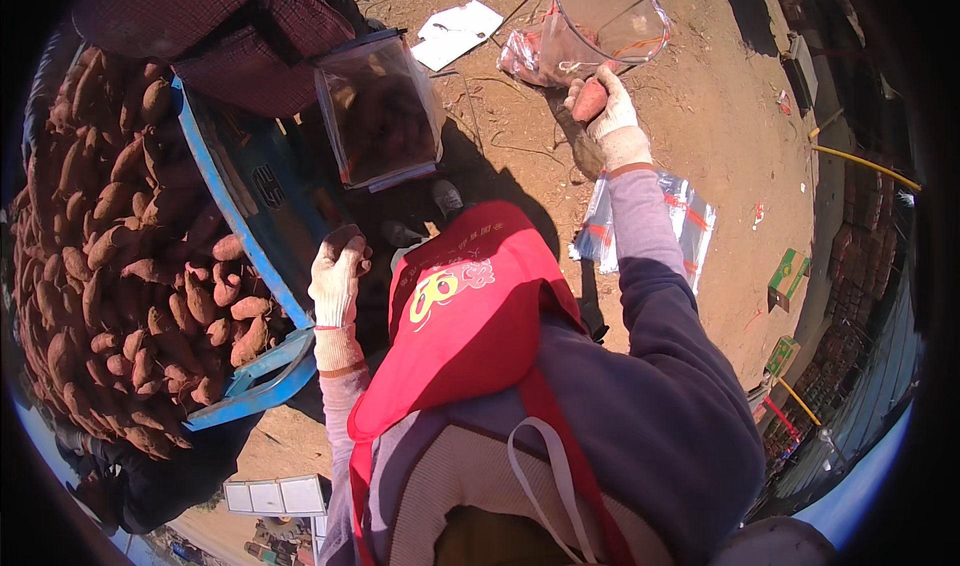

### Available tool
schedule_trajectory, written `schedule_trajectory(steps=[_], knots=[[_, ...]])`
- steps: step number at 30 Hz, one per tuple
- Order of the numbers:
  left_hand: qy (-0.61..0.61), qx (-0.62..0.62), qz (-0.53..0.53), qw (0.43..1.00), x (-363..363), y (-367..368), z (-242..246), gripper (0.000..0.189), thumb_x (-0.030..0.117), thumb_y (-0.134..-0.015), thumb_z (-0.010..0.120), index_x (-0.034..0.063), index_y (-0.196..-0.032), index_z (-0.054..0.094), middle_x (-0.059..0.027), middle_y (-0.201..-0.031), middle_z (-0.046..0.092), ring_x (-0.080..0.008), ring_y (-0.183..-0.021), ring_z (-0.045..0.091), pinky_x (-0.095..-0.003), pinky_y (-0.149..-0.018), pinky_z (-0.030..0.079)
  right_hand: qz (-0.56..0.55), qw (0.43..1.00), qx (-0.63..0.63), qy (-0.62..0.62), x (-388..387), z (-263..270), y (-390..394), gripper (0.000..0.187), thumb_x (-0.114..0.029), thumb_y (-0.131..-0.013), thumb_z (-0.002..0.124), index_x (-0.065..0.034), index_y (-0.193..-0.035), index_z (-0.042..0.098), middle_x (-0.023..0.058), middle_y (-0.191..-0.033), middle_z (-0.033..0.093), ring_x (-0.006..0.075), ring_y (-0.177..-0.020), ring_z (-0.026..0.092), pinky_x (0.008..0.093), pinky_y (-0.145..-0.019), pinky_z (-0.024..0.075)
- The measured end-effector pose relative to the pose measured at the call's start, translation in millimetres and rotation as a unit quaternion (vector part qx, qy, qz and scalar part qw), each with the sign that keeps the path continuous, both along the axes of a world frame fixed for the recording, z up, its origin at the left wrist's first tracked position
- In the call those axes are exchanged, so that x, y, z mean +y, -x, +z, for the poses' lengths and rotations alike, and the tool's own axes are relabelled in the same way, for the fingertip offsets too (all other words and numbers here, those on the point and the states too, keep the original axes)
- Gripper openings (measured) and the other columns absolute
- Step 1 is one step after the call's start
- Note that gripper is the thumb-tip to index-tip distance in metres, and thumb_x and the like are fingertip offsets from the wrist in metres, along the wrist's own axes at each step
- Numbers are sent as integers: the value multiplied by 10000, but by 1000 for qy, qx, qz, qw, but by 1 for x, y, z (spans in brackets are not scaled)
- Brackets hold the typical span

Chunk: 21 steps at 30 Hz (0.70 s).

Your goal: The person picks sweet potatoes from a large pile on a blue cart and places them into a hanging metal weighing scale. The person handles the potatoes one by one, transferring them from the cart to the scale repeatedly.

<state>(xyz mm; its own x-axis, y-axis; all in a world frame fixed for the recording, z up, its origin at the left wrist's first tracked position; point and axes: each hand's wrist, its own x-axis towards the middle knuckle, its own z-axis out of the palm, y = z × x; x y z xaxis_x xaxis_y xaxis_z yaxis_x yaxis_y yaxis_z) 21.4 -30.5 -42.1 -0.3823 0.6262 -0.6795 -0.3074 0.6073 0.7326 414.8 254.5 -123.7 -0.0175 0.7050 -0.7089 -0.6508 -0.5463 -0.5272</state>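
My right hand [611,112], in a white knit glove, is closed around a reddish sweet potato [590,100]. Just beyond it stands a clear plastic bag on a round wire hoop [611,15], with sweet potatoes low in the bag. My left hand [339,270], gloved too, is raised near the blue metal edge [247,243] of a cart heaped with sweet potatoes [135,266]. Its fingers are curled; whether they hold something cannot be told. A second clear bag on a squarish frame [381,108] stands ahead, dark contents inside.
A person in a plaid garment [247,41] stands beside the cart, close to the framed bag. Flat plastic bags with red stripes [690,217] lie on the ground under my right forearm. A white sheet [459,32] lies farther ahead. Green boxes [789,277] are at the right.
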Motion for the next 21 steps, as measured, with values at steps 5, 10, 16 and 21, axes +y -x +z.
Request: schedule_trajectory(steps=[5,10,16,21], knots=[[-27,48,29,998,-32,-4,13,308,151,-918,633,-21,-1172,593,-52,-941,634,-104,-797,578,-222,-696,482,-58,975,-196,81,126,17,-11,481,-385,-941,581,-237,-1385,470,161,-1271,538,324,-1329,393,552,-924,505],[-28,100,20,994,-57,-3,36,329,184,-903,627,-12,-1167,605,-86,-950,674,-135,-813,627,-288,-758,516,265,964,-19,-7,89,-19,91,339,-374,-990,511,-79,-1085,647,106,-1139,666,283,-1120,611,440,-922,530],[-3,196,89,977,-119,75,72,312,230,-882,643,18,-1109,665,-76,-933,695,-140,-833,647,-280,-785,518,495,855,134,79,-96,-16,264,264,-306,-950,617,-72,-1060,665,99,-1003,708,274,-931,675,437,-796,551],[174,431,102,880,-162,205,57,337,265,-869,615,60,-1133,666,-115,-949,709,-227,-877,686,-335,-794,538,669,741,61,-10,-178,59,334,287,-285,-953,617,-56,-1125,595,62,-948,650,191,-802,648,341,-685,550]])
